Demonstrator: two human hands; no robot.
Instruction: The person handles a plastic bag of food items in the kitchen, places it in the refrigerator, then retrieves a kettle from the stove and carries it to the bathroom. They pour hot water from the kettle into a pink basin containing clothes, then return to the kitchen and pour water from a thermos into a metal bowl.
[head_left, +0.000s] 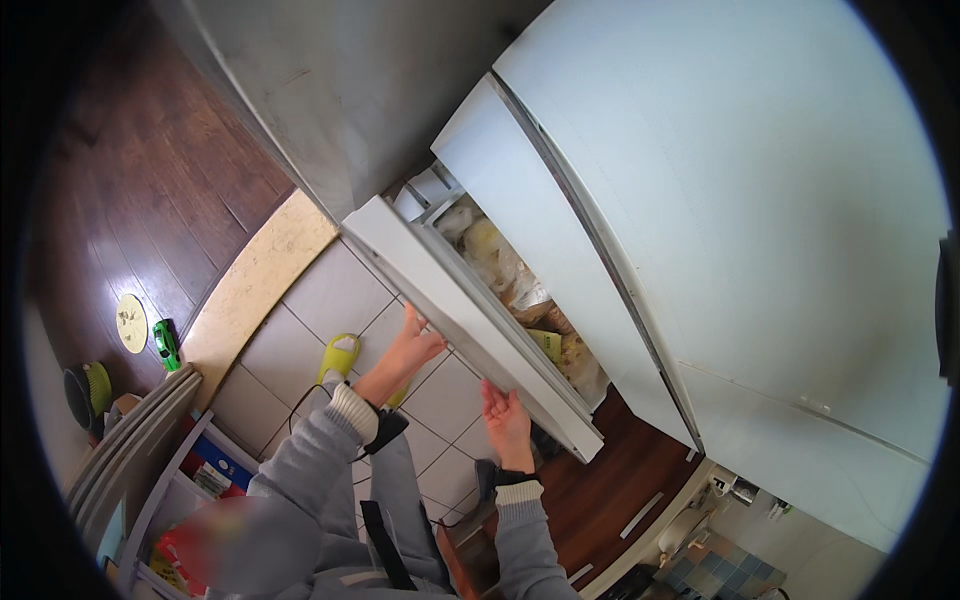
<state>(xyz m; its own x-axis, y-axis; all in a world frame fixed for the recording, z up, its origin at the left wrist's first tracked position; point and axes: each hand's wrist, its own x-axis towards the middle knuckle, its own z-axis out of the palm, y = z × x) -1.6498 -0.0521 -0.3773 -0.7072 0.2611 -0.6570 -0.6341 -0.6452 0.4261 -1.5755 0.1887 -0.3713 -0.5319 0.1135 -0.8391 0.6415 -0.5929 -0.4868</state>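
A white freezer drawer (480, 315) is pulled out from the lower part of a pale refrigerator (720, 195). Inside it lie bagged foods (487, 244) in clear plastic and a yellow-green packet (546, 343). My left hand (405, 346) is at the outer face of the drawer front, towards its left end, fingers apart. Further right along the same front, my right hand (508, 426) has its palm turned up and fingertips near the lower edge. Whether the fingertips press on the front is hard to tell. Neither hand encloses anything that I can see.
A grey panel (330, 82) stands left of the drawer. A stone threshold (259, 247) divides floor tiles (337, 289) from dark wood flooring (161, 180), where a green toy car (166, 345) sits. Behind-left is a shelf unit (176, 480); dark wood cabinet fronts (607, 465) are at right.
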